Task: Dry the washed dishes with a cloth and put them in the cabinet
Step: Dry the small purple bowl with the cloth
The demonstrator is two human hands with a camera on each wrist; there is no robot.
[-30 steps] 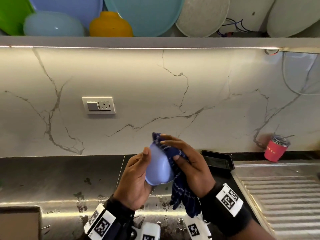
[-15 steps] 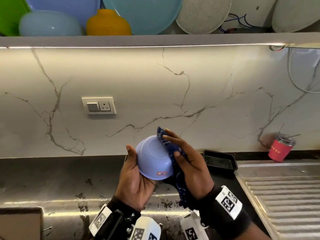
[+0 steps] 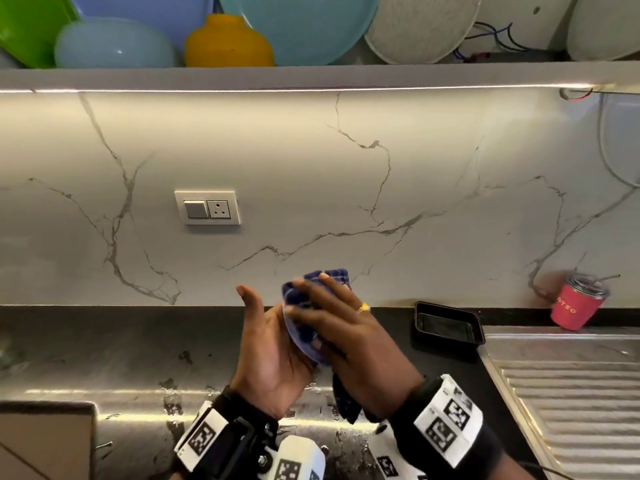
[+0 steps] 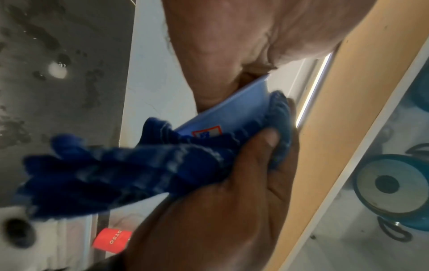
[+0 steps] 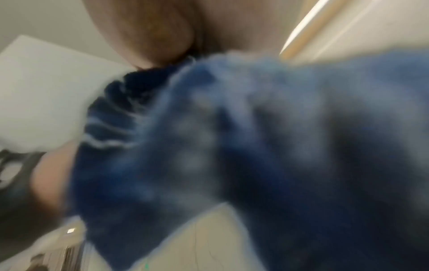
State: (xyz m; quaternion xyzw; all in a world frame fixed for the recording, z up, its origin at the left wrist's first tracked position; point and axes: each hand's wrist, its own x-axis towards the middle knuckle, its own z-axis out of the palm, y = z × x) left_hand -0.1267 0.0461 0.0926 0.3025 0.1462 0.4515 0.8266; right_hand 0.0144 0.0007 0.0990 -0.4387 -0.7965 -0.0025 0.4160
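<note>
A small lavender bowl (image 3: pixel 302 344) is sandwiched edge-on between my two hands above the wet counter. My left hand (image 3: pixel 273 348) cradles it against the palm with the thumb sticking up; its fingers are hidden behind the bowl. My right hand (image 3: pixel 353 334) presses a dark blue checked cloth (image 3: pixel 332 277) over the bowl's outer side, and one tail of the cloth hangs below. In the left wrist view the bowl (image 4: pixel 232 113) shows a red-edged sticker, and the right hand (image 4: pixel 220 210) pinches the cloth (image 4: pixel 116 170) against the bowl with its thumb. The right wrist view is filled by the blurred cloth (image 5: pixel 232 146).
The open shelf (image 3: pixel 311 76) above holds a green plate, a pale blue bowl (image 3: pixel 114 46), a yellow bowl (image 3: pixel 228 43), a teal plate (image 3: pixel 298 26) and grey plates. A black tray (image 3: pixel 446 323), a red tumbler (image 3: pixel 578 303) and the ribbed drainboard (image 3: pixel 571 393) lie to the right.
The bowl has turned from base-towards-me to edge-on. My right hand has slid the cloth across the bowl's outside and now covers most of it.
</note>
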